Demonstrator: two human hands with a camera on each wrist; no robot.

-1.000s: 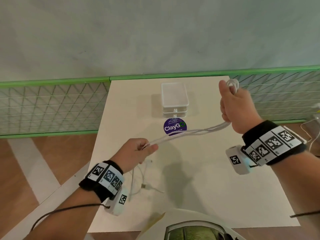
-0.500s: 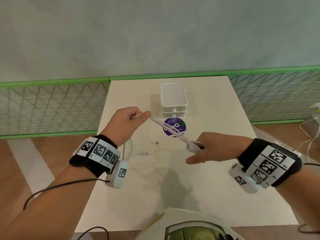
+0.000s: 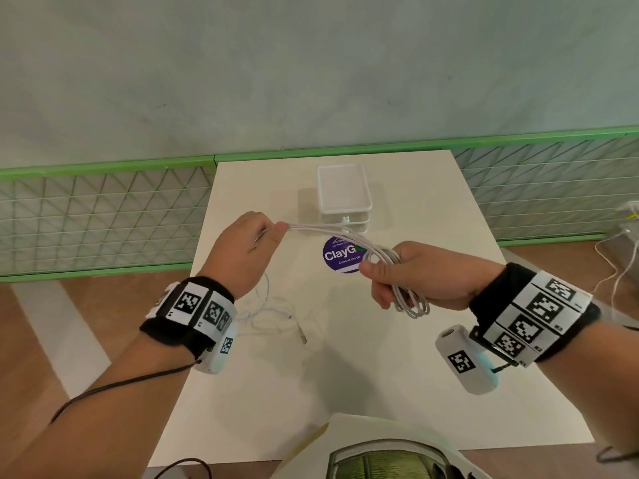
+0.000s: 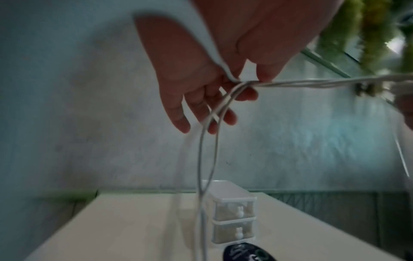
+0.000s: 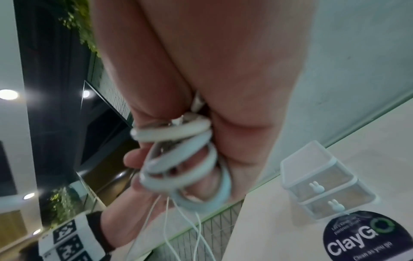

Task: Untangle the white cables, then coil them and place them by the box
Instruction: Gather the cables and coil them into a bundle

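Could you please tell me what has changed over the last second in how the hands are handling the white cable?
The right hand dropped from beside the drawer box to mid-table, gaining loops of white cable. The left hand rose toward the box, keeping its grip on the strands. Box, purple sticker and loose cable stayed put.

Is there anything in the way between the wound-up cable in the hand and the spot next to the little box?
Nothing visible blocks it. The coiled cable sits in the right hand, just short of the box. Only the flat purple sticker lies between them, and the table beside the box shows bare.
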